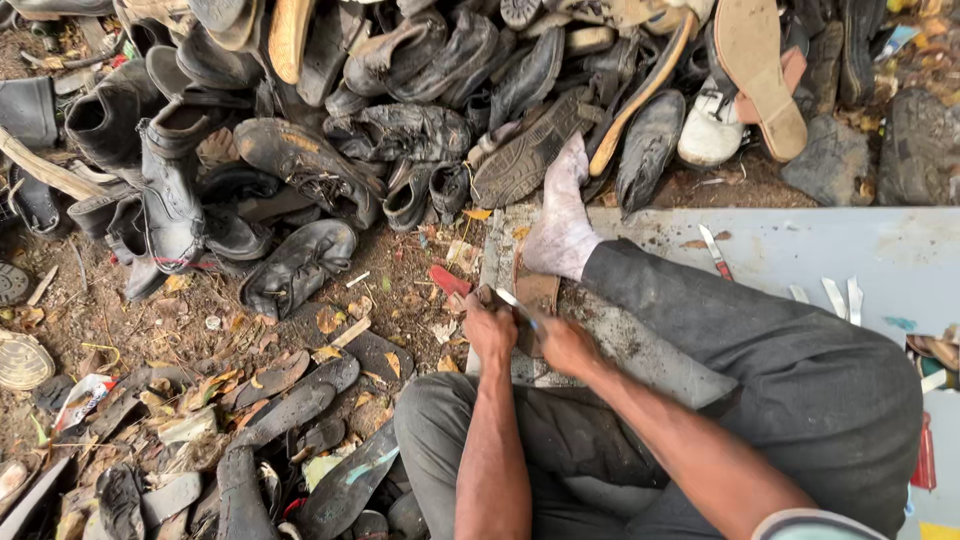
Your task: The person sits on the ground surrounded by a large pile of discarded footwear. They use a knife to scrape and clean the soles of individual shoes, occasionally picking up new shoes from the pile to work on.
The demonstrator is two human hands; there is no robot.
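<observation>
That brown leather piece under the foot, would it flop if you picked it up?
The brown leather piece looks thin and flat, so it would probably bend. Being small, it seems light. Pinned by the foot and both hands, it likely slides easily.

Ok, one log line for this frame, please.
left hand: steadies brown leather piece | right hand: grips small blade on it | board: underneath | shoe pile: behind

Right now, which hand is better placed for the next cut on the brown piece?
Right, probably: the right hand holds the small blade against the brown piece; the left hand only rests at its edge.
</observation>
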